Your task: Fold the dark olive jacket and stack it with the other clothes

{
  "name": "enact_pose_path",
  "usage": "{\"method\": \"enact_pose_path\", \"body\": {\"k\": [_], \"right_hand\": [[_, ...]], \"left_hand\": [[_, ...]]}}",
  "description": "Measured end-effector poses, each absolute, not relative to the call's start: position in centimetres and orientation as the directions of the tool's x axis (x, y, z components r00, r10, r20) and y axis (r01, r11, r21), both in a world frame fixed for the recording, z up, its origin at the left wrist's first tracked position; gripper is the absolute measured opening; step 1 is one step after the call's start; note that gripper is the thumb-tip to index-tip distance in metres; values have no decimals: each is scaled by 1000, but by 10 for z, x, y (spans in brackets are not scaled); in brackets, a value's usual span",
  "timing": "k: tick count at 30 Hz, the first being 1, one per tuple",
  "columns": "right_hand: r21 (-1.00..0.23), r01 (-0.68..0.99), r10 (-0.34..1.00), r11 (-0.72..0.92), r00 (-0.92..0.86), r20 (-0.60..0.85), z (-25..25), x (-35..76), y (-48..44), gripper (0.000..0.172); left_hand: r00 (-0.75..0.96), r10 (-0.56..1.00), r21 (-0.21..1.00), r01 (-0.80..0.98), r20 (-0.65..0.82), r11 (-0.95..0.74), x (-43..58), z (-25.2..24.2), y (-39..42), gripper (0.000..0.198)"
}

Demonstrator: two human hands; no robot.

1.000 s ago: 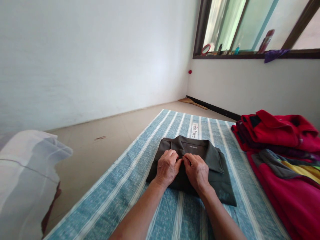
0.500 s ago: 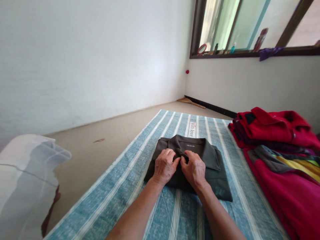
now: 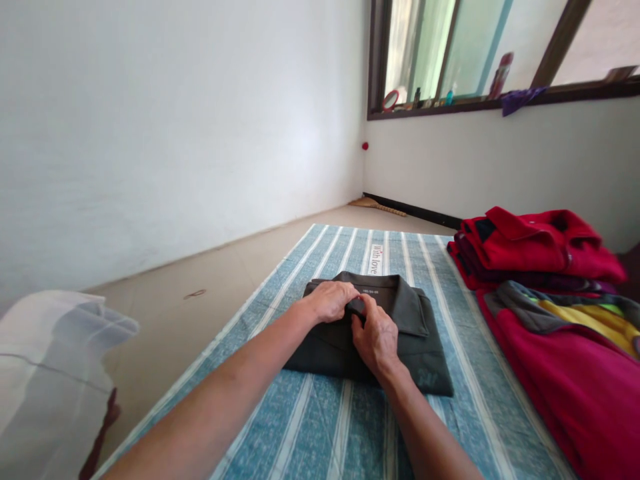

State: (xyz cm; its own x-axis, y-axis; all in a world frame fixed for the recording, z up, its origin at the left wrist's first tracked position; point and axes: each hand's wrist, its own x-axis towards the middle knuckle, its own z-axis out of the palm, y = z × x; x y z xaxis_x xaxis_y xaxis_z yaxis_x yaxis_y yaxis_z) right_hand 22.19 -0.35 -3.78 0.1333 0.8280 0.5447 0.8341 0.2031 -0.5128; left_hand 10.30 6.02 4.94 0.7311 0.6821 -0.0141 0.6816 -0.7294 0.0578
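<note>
A folded dark grey polo shirt (image 3: 420,343) lies on a blue striped mat (image 3: 320,427), collar facing away from me. My left hand (image 3: 331,300) rests on the left side of the collar, fingers curled and pinching the fabric. My right hand (image 3: 376,339) lies just below the collar opening, with thumb and fingers pinched on the placket. The fingertips of both hands meet at the collar's front.
A pile of red and multicoloured clothes (image 3: 545,267) sits on the mat's right side. White sheer fabric (image 3: 45,373) lies at the left on the tiled floor (image 3: 210,273). Walls close in behind, with a window sill (image 3: 450,100) holding small items.
My left hand has slid up and forward onto the collar's left side. The right hand stays at the placket. The view has shifted slightly, so the shirt sits a little lower left.
</note>
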Motion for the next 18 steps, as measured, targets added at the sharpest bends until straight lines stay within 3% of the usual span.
{"method": "enact_pose_path", "body": {"k": [4,12,18], "right_hand": [[-538,815,832,217,134,539,-36,222,-5,42],[-515,832,850,205,110,515,-35,221,-4,46],[-532,814,847,233,99,522,-34,222,-5,48]], "left_hand": [[677,724,-60,724,-134,-688,116,57,68,26],[666,734,-42,736,-133,-676,120,53,76,19],[714,658,115,693,-238,-711,114,52,85,24]]}}
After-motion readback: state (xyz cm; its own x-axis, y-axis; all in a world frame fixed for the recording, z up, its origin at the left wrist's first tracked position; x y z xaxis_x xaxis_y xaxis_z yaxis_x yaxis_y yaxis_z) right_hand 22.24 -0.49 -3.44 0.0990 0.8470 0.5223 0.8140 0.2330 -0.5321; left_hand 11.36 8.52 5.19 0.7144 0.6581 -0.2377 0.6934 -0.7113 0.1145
